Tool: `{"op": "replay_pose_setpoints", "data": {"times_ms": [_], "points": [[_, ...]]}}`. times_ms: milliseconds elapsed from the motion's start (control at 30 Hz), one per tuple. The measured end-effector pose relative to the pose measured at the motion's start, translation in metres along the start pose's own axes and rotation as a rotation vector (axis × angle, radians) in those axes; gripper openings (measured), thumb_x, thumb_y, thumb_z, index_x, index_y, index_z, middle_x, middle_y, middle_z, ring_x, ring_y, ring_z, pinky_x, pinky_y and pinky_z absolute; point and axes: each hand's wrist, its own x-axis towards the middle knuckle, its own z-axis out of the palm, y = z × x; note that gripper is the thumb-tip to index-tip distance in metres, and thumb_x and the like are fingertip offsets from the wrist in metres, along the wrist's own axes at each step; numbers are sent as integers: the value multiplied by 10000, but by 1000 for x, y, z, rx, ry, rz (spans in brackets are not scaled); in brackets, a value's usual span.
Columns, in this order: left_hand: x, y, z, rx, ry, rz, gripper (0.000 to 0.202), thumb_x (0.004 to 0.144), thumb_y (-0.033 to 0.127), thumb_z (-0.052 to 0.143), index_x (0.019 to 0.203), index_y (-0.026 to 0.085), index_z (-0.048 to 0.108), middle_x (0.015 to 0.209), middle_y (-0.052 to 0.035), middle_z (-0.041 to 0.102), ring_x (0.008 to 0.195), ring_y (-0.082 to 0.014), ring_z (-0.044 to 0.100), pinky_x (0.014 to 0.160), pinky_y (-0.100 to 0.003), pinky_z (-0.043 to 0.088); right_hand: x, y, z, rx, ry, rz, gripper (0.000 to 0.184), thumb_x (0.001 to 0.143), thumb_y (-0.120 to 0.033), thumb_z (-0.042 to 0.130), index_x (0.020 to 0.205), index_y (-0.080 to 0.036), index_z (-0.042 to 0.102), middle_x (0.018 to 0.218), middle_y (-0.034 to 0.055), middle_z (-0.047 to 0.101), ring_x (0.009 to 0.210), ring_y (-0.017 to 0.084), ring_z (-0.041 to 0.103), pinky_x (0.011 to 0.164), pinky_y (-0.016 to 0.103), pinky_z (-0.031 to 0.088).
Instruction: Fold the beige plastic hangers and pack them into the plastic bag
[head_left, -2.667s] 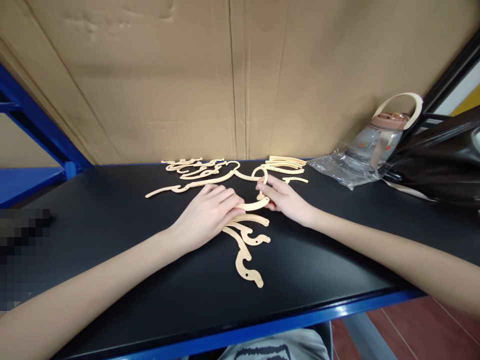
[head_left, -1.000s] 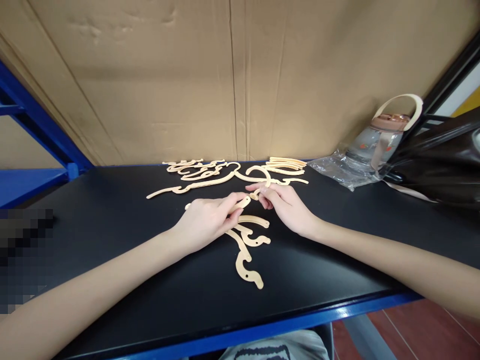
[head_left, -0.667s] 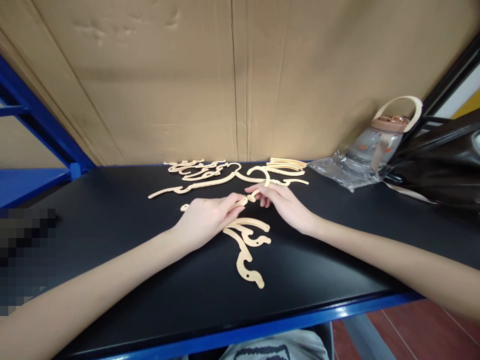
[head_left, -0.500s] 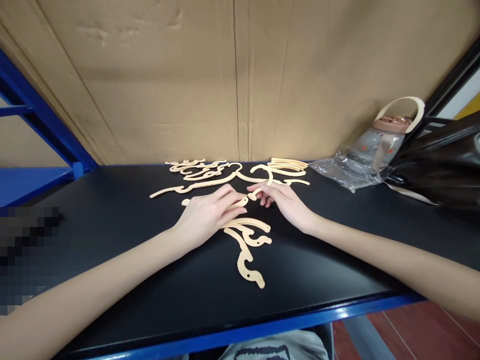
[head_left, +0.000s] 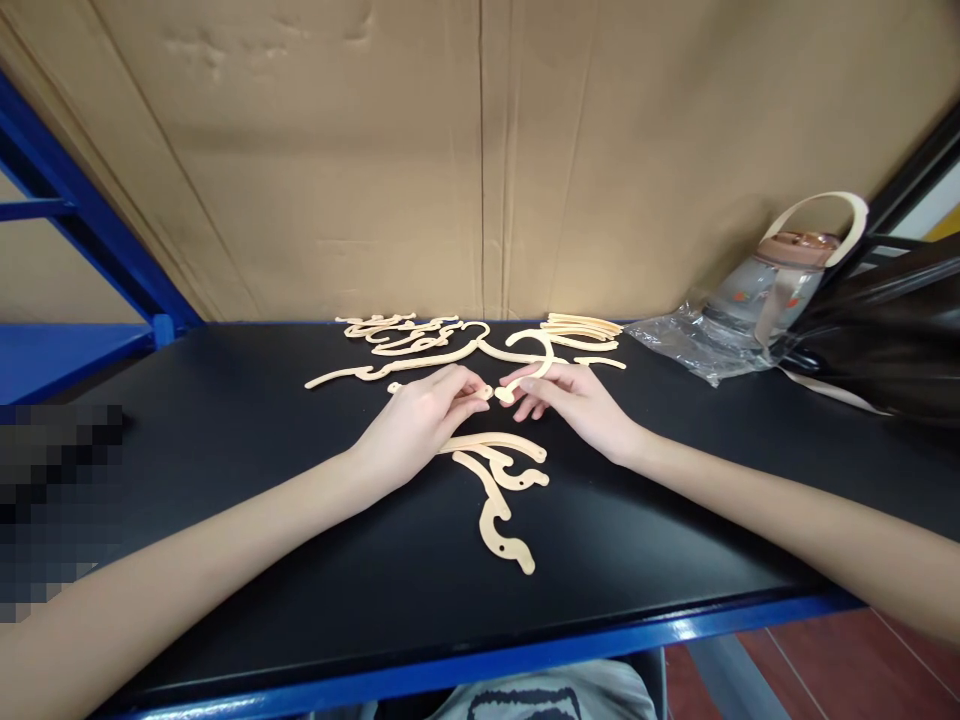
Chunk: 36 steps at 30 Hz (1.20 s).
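Note:
Between thumb and fingers, my left hand (head_left: pixel 420 415) pinches a cream hanger arm piece (head_left: pixel 486 393), most of it hidden by the hand. My right hand (head_left: pixel 581 400) grips a curved hanger hook (head_left: pixel 546 350), its flat foot close to the end of the arm piece; whether they touch I cannot tell. Below the hands lie a long curved arm piece (head_left: pixel 517 442), a notched piece (head_left: pixel 521 482) and another notched piece with a hole (head_left: pixel 495 520). Behind them rests a joined hanger (head_left: pixel 427 358) with its hook upward, partly covered by my right hand.
Several notched pieces (head_left: pixel 409 335) are heaped at the back left of the black table (head_left: pixel 300 590). A stack of curved arm pieces (head_left: pixel 585 326) lies at the back right. Beyond stand a water bottle (head_left: pixel 772 285), a clear plastic bag (head_left: pixel 690 345) and a black bag (head_left: pixel 892 340). Cardboard (head_left: pixel 375 200) walls the back.
The arm piece in my left hand has been drawn back, with less of its end showing past the fingers. My right hand still holds the hook. The view has shifted slightly.

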Motion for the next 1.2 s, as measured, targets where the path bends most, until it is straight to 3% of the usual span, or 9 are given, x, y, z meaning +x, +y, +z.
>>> {"op": "replay_pose_setpoints", "data": {"times_ms": [167,567,800,1200], "points": [[-2,-1,1,-75,-15,-55,104,881,307,578,854,207,576,837,15,673,770,-150,637,682,-249,479,-1,1,1,-23,-35,-32,194,850,-339,610,862,-172,708,942,48,710,672,123,657,613,258,490],[-3,2,3,90,0,-11,76,856,277,499,834,204,504,686,48,565,523,-94,475,520,-211,355,-2,-2,3,-96,-8,-63,250,870,-394,581,949,-203,721,845,25,679,788,148,614,646,266,501],[-3,6,3,75,-89,14,43,815,220,482,810,216,439,539,99,418,453,-91,415,495,-203,305,-1,1,3,-15,-92,-16,187,860,-335,602,954,-184,660,783,8,663,746,137,645,634,260,494],[-2,6,5,-17,-153,66,92,846,259,503,818,214,428,526,107,388,426,-74,374,469,-190,286,3,-2,-3,247,-133,181,150,783,-281,693,869,-163,661,782,7,685,759,120,650,667,238,490]]}}
